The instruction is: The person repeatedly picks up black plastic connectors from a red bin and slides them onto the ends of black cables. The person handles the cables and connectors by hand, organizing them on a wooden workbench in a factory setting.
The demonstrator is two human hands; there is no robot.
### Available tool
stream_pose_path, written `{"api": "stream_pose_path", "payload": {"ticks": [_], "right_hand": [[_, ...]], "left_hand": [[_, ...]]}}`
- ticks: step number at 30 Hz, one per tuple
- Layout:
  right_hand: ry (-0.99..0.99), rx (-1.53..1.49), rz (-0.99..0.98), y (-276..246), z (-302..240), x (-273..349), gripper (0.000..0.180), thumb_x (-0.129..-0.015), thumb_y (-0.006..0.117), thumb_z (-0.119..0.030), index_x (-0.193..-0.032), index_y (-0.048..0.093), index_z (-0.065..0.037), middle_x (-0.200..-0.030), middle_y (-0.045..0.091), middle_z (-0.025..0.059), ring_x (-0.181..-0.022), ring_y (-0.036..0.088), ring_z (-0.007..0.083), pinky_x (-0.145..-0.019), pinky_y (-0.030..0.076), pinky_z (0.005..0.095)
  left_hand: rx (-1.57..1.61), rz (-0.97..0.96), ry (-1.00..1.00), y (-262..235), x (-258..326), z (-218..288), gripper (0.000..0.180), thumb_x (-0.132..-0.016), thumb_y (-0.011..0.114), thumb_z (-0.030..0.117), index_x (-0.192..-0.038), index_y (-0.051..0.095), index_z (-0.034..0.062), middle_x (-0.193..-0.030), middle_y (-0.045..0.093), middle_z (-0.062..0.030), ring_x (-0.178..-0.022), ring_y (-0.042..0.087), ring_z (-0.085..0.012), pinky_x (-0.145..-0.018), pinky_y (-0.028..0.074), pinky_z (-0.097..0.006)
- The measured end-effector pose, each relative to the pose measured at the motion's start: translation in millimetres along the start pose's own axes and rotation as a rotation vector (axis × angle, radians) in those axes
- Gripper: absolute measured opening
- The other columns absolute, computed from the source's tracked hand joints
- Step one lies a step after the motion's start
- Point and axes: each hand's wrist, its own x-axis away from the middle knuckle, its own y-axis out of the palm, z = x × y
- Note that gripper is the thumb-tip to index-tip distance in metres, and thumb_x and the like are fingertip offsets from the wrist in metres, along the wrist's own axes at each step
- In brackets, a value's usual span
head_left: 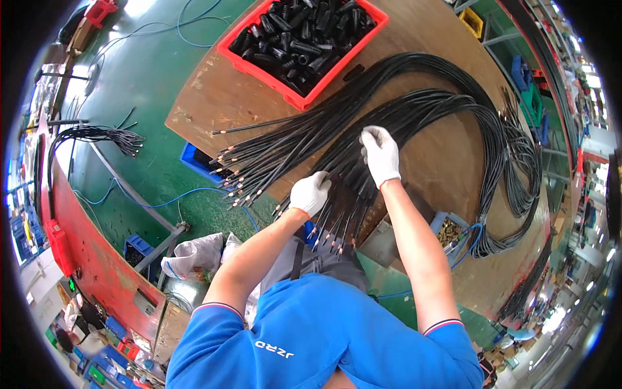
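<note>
Cables fill the middle of the view: a big bundle of long black cables with small copper-coloured tips (414, 110) lies across the brown wooden surface (447, 162) and bends in a wide loop to the right side, where it hangs down over the edge. The tips of the cables point to the lower left and reach past the near edge of the surface.

The left hand in a white knitted glove (310, 193) rests on the cable ends near this edge; the fingers are curled together around some of the cables. The right hand, also in a white glove (380, 154), is a little farther up on the same bundle, with the fingers bent down and pressed on the cables; I cannot tell if they really close around any of them. The two hands are near each other but do not touch.

At the far side of the surface stands a red plastic bin full of short black ribbed sleeves (304, 39). Under the surface edge, just beside the cable tips, a blue plastic crate (194, 161) is seen on the green floor (149, 97). A second, smaller bundle of black cables (97, 135) hangs at the left, well apart.
</note>
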Motion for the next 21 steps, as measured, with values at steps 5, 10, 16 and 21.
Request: {"api": "stream_pose_path", "payload": {"ticks": [5,10,16,21], "right_hand": [[-0.549,0.416,0.048,55,-97,-54,0.034,-0.094,0.077,-0.022,-0.125,0.070,-0.007,-0.105,0.077,0.0133,-0.095,0.075,0.0245,-0.086,0.059,0.0370],[-0.413,1.014,-0.112,100,-161,-105,0.065,-0.095,0.063,-0.064,-0.136,0.064,-0.013,-0.115,0.077,0.0160,-0.112,0.073,0.0352,-0.092,0.057,0.0483],[-0.356,1.254,-0.194,125,-164,-123,0.057,-0.094,0.065,-0.061,-0.129,0.066,-0.016,-0.121,0.076,0.0155,-0.115,0.072,0.0354,-0.094,0.057,0.0507],[-0.261,0.991,-0.031,113,-159,-125,0.042,-0.087,0.068,-0.041,-0.121,0.069,-0.015,-0.111,0.078,0.0169,-0.108,0.074,0.0354,-0.092,0.058,0.0481]], "left_hand": [[0.025,-0.029,-0.028,5,7,-9,0.042,-0.098,0.065,0.035,-0.128,0.070,0.0060,-0.112,0.074,-0.0249,-0.106,0.071,-0.0429,-0.093,0.056,-0.050],[0.088,-0.077,-0.059,-1,11,-8,0.045,-0.097,0.065,0.036,-0.130,0.070,0.0045,-0.115,0.073,-0.0270,-0.110,0.071,-0.0436,-0.095,0.055,-0.048],[0.162,-0.072,-0.023,-7,16,-14,0.047,-0.096,0.066,0.036,-0.128,0.070,0.0023,-0.115,0.074,-0.0267,-0.109,0.070,-0.0442,-0.095,0.055,-0.048],[0.197,-0.228,-0.059,-19,16,-10,0.053,-0.099,0.064,0.035,-0.136,0.065,-0.0027,-0.121,0.074,-0.0259,-0.113,0.073,-0.0356,-0.098,0.054,-0.040]]}}
